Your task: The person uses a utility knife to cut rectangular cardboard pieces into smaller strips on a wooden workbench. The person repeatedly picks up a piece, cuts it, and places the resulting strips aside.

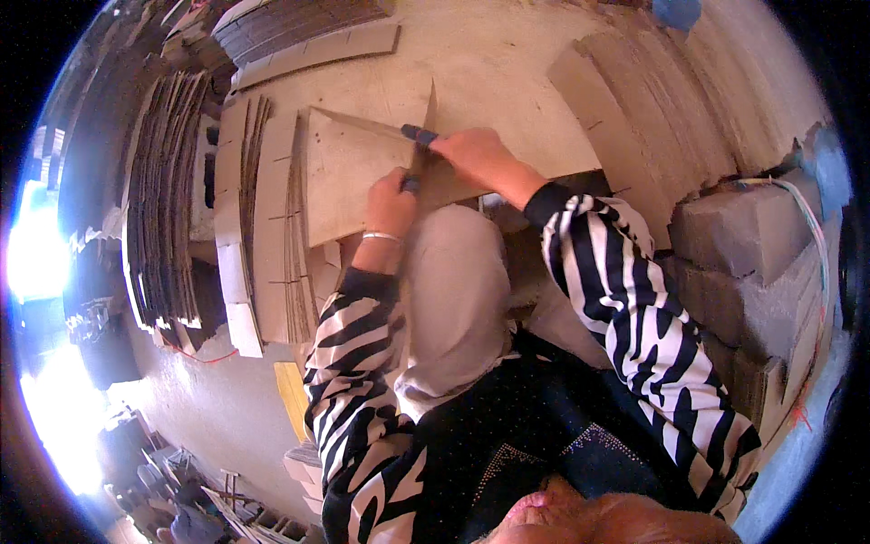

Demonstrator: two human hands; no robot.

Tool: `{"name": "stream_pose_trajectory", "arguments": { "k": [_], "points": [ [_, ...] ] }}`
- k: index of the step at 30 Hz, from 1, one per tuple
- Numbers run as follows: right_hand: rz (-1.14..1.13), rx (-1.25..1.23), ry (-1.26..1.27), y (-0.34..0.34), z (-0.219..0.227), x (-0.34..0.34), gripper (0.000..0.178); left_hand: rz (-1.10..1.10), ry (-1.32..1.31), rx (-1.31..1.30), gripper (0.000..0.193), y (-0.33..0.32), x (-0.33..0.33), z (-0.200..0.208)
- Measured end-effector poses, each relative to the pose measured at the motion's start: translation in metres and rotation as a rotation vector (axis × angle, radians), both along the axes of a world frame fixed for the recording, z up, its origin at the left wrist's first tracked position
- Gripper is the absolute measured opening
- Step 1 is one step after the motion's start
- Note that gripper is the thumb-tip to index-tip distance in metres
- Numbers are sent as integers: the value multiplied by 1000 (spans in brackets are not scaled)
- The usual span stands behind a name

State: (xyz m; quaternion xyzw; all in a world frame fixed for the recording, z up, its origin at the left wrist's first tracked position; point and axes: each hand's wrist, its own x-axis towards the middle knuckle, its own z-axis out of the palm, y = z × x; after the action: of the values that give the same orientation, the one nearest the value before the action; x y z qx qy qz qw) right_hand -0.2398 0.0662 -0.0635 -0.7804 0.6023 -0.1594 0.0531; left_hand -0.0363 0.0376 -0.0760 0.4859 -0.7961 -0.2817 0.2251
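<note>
Cardboard sheet (349,186) lies at frame centre. Left hand (391,204) has its fingers curled on the knife (419,150) low; right hand (480,156) presses just beside. A slip could likely nick those close fingers.

Two hands (391,207) (478,156) — one knife (419,136) — one cardboard sheet (349,181).

Tool (419,145) mostly hidden by right hand (485,156); type unclear.
</note>
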Motion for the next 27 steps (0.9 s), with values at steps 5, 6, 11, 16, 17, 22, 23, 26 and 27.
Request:
{"name": "stream_pose_trajectory", "arguments": {
  "k": [5,6,11,16,17,22,23,26,27],
  "points": [
    [-151,166,72,7,34,-13,32,258,-330,-233,42,-57,52,31],
    [-165,153,67,6,32,-13,32,368,-651,-477,52,-83,82,15],
    [-241,84,25,6,22,-16,27,725,-957,-504,44,-98,149,-13],
    [-145,48,-34,9,23,-5,30,436,-1015,-476,30,-86,147,-30],
    [-128,35,-39,11,23,-4,26,399,-999,-487,28,-83,141,-28],
    [73,-145,-97,15,23,15,26,251,-574,-502,26,-86,138,-10],
    [99,-175,-98,15,24,19,26,252,-473,-456,27,-92,139,-13],
    [125,-255,-56,12,13,19,30,310,81,-70,27,-86,107,-28],
    [107,-255,-29,13,9,13,32,336,152,15,26,-82,88,-29]
  ]
}}
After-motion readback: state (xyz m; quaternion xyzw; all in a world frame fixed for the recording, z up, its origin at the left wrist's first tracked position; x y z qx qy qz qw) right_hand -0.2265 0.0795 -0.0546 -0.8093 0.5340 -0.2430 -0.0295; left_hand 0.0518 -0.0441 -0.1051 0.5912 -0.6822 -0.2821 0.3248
